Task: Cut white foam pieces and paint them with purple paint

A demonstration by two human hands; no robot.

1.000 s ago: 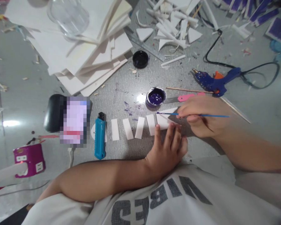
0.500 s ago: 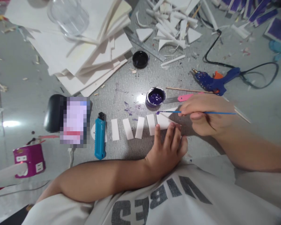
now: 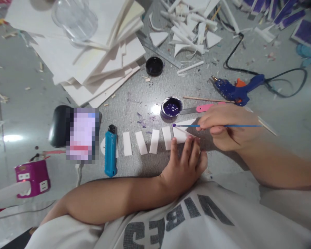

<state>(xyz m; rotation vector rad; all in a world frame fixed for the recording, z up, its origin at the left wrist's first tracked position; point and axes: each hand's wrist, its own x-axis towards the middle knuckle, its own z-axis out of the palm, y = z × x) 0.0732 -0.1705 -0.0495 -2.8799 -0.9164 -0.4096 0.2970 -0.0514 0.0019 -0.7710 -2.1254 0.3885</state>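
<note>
My right hand point(image 3: 226, 126) pinches a thin blue paintbrush point(image 3: 238, 126) whose purple-tipped end rests at the top of a white foam piece point(image 3: 180, 132). My left hand point(image 3: 185, 164) lies flat beside it, fingers spread, with the fingertips pressing the lower edge of that same piece. A small open pot of purple paint point(image 3: 171, 107) stands just above the brush tip. To the left lies a row of several white foam strips point(image 3: 140, 142).
A blue lighter point(image 3: 111, 150) and a phone on a dark stand point(image 3: 76, 133) lie left of the strips. Stacked white foam sheets point(image 3: 93, 58) and a clear cup point(image 3: 75, 17) sit at top left. A black lid point(image 3: 154, 66), a blue glue gun point(image 3: 237, 89) with cord, a pink-handled knife point(image 3: 200, 108), foam scraps point(image 3: 189, 27) and a purple power strip point(image 3: 32, 176) surround them.
The brush handle has shifted slightly right and its tip has stayed by the top of the foam piece. My left hand has not moved.
</note>
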